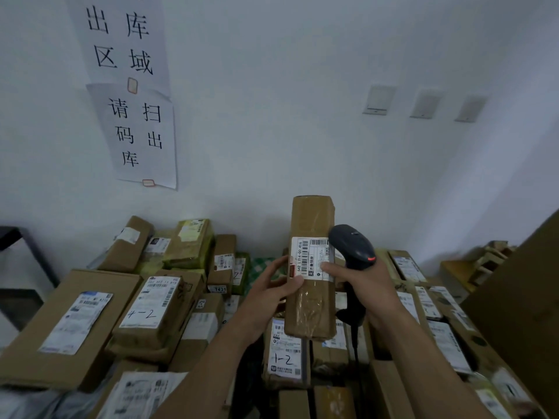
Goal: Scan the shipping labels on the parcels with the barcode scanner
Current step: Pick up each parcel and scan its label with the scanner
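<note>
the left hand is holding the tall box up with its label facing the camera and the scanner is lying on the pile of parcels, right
Not quite. The scanner is not lying down: the right hand grips it, close beside the box. The left hand does hold the tall box up, label toward the camera. The head view shows this.

the left hand (273,287) held a long upright parcel (311,267) above piled parcels (151,309), its shipping label (310,258) facing near; the right hand (367,285) gripped the barcode scanner (352,247) beside it.
</note>
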`<control>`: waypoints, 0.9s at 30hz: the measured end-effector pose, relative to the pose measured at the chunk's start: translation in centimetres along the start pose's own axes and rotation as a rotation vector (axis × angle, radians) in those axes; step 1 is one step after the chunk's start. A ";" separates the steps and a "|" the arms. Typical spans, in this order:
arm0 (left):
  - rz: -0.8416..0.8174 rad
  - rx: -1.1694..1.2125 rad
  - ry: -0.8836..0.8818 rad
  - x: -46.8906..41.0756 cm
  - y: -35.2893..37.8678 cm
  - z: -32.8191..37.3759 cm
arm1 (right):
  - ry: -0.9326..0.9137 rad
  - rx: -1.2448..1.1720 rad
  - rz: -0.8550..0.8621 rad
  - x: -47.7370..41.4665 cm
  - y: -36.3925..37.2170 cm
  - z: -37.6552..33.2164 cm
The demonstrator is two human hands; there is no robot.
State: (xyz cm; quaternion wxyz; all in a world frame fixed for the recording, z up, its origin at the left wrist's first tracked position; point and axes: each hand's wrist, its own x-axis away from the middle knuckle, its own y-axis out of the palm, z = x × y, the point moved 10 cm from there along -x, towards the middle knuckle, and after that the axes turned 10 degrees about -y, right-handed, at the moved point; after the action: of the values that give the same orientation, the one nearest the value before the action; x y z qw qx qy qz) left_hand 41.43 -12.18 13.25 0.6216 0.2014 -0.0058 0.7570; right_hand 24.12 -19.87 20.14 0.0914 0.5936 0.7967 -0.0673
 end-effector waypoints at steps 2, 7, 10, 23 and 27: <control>0.027 -0.021 0.032 0.1 -0.4 0.6 | -0.022 0.092 0.010 0.1 -0.1 -0.4; 0.209 -0.111 0.109 0.2 -2.1 2.5 | -0.067 0.270 -0.010 0.3 0.1 -1.9; 0.348 -0.160 0.123 -0.1 -4.3 3.5 | -0.083 0.346 -0.136 0.4 1.3 -2.5; 0.489 -0.373 0.082 -0.6 -10.3 4.9 | -0.141 0.648 -0.377 2.0 5.8 -1.8; 0.485 -0.383 0.071 -0.5 -10.6 4.8 | -0.165 0.730 -0.389 1.8 6.3 -1.8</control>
State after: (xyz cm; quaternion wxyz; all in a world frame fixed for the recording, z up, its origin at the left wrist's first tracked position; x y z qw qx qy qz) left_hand 52.97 -11.51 14.93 0.4493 0.0468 -0.1743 0.8749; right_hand 29.52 -15.96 21.47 -0.0757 0.4182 0.8079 -0.4084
